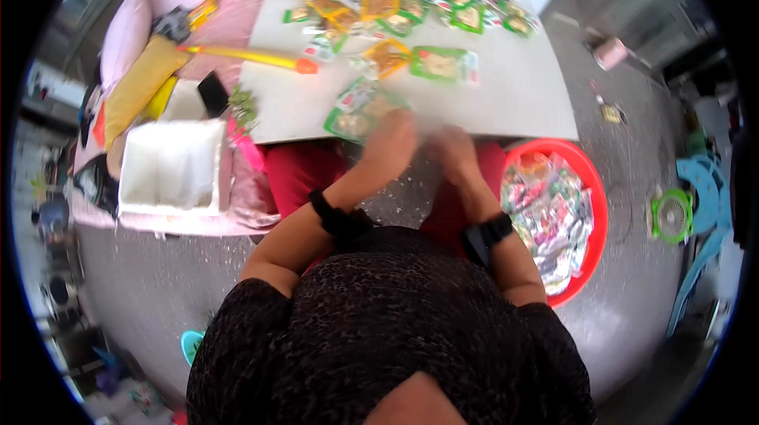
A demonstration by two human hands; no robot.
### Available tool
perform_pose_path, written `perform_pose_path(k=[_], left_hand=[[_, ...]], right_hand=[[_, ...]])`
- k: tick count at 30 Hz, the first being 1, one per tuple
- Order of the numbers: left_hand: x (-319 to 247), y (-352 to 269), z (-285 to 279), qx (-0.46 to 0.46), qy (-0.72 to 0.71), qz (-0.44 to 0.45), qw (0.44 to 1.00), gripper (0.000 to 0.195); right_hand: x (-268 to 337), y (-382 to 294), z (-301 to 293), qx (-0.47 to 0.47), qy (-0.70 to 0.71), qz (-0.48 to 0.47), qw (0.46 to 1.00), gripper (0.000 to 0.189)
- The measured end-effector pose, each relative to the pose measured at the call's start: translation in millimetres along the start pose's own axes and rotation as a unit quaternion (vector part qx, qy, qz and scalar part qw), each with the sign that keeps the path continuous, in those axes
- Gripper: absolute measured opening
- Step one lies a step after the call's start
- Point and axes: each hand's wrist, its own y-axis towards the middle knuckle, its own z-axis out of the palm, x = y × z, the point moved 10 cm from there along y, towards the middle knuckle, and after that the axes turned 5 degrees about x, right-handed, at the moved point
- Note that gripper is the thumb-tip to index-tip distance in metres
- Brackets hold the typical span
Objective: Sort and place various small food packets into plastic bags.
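My left hand (392, 135) is at the near edge of the white table (504, 93), against the right side of green-edged packets (351, 115); blur hides whether its fingers grip one. My right hand (453, 149) is blurred at the same edge, a little to the right, and its fingers cannot be made out. Beyond them lie an orange packet (388, 58) and a green packet with pale contents (437, 63). A loose heap of green and orange packets (379, 5) covers the far part of the table. A yellow stick with an orange end (255, 56) lies across the left edge.
A red tub (599, 229) full of shiny packets stands on the floor at my right. To the left, a white foam box (222, 170) and cushions (145, 84) rest on a pink-covered seat. A green fan (671, 215) stands farther right, beside a blue chair (708, 194).
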Motion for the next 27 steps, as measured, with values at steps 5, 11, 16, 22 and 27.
perform_pose_path(k=[5,11,16,22,27], left_hand=[[-4.2,2.0,-15.4,-0.02,-0.064,0.035,0.997,0.016],[-43.9,21.9,-14.4,0.112,-0.112,0.015,0.987,0.008],[-76.6,30.7,-19.0,0.103,-0.078,0.093,0.987,0.004],[-98.3,28.7,9.4,0.149,-0.056,0.125,0.979,0.01],[-111.8,26.6,13.8,0.167,-0.102,0.165,0.967,0.017]], right_hand=[[17.1,-24.1,58.7,0.1,0.123,0.136,0.978,0.02],[73.7,-39.8,73.5,0.131,0.209,0.055,0.968,0.016],[110.2,-57.4,66.4,0.161,0.32,0.013,0.933,0.018],[117.3,-65.2,32.0,0.081,0.146,0.007,0.986,0.018],[158.9,-98.2,-49.1,-0.067,-0.054,-0.067,0.994,0.014]])
